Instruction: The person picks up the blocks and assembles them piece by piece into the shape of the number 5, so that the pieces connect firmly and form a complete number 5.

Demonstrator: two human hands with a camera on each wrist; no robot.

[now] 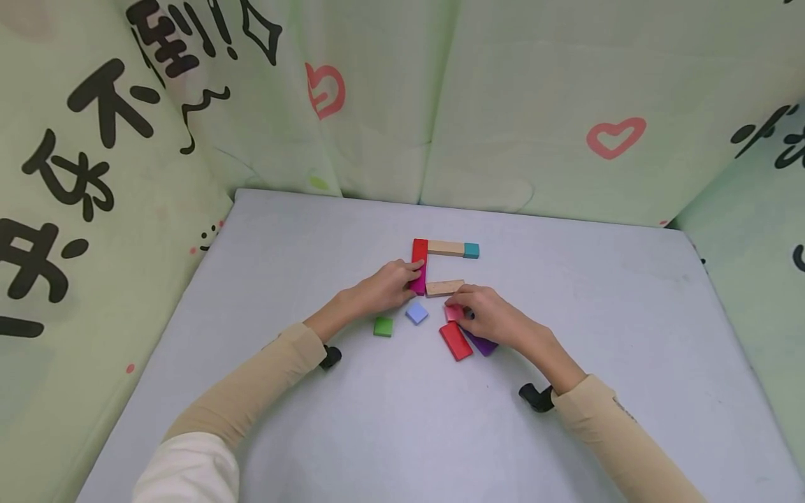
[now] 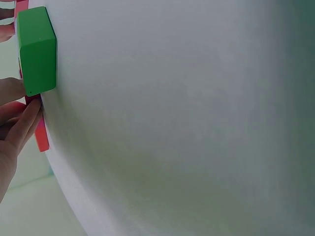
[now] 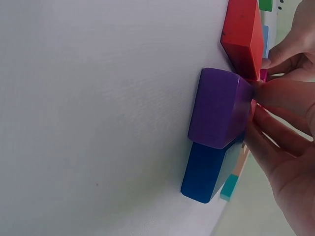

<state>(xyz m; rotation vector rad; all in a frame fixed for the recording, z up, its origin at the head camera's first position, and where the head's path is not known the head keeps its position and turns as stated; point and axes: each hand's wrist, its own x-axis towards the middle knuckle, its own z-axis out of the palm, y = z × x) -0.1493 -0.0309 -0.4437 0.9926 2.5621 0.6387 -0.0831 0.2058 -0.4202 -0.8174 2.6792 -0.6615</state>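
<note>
In the head view my left hand (image 1: 391, 285) pinches a magenta block (image 1: 418, 285), whose far end meets a red block (image 1: 420, 249). My right hand (image 1: 493, 314) grips a small pink block (image 1: 452, 312) between thumb and fingers. Just below lie a red rectangular block (image 1: 455, 341) and a purple block (image 1: 483, 344), partly under the right hand. A dark blue block (image 3: 202, 172) adjoins the purple one in the right wrist view. One plain wooden block (image 1: 444, 288) extends right from the magenta block; another wooden block (image 1: 446, 248) joins the red one, with a teal block (image 1: 472, 251) at its end.
A light blue block (image 1: 416, 313) and a green block (image 1: 383, 326) lie loose near the left hand. All rest on a pale table (image 1: 377, 433). Printed curtains (image 1: 503, 105) stand behind the table and at its sides.
</note>
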